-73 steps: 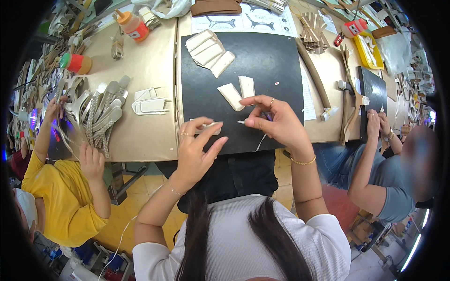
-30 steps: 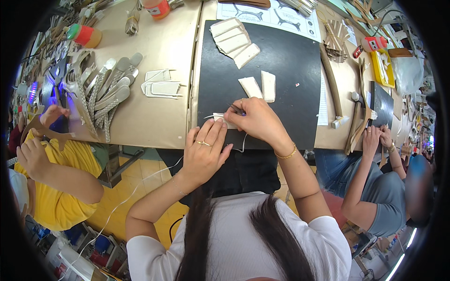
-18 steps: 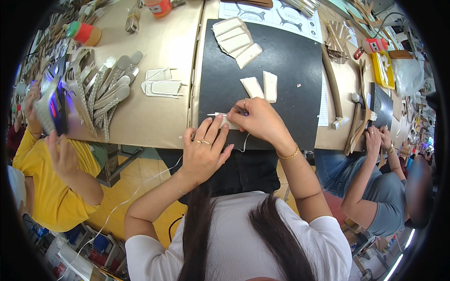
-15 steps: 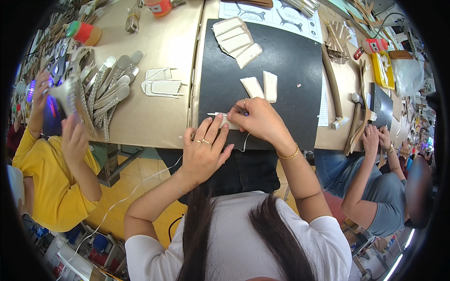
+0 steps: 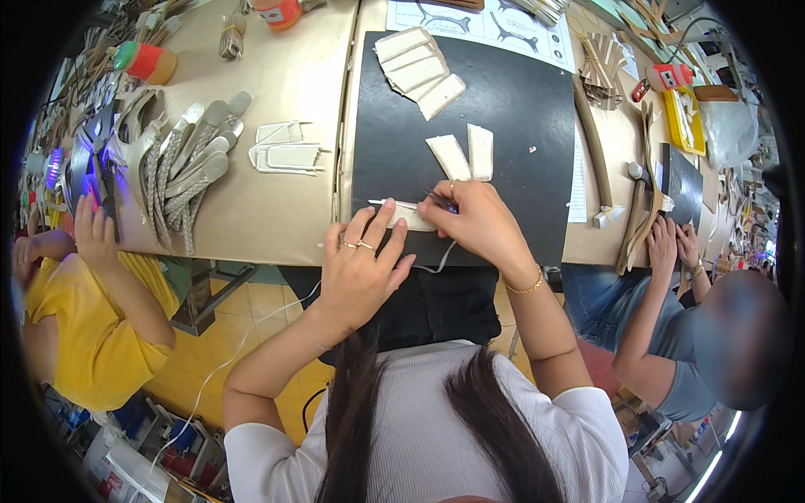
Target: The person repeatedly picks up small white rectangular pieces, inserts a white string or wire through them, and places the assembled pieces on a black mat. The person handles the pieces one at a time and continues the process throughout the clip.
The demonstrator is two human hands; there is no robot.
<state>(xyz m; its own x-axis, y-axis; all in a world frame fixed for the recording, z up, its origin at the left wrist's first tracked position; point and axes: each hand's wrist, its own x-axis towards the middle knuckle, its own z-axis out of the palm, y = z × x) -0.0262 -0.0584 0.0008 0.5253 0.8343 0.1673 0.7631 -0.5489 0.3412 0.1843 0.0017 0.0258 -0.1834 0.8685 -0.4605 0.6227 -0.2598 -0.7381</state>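
Note:
On the black mat lies a small cream padded piece, close to the mat's near edge. My left hand presses on its left part with outstretched fingers. A dark, slim pen-like tool is pinched in my right hand, over the piece's right end; its tip is too small to make out. Farther up the mat lie two loose cream pieces, one tilted left and one upright. Behind them an overlapping row of similar pieces is fanned out.
To the left are white wire-edged parts, a pile of grey and braided straps and a glue jar. A white cord hangs by the mat's near edge. Co-workers' hands are at left and right. A hammer lies rightward.
My right hand has shifted slightly right with the tool, uncovering more of the cream piece. The co-worker at left has let go of a pale strap part and lowered their hands.

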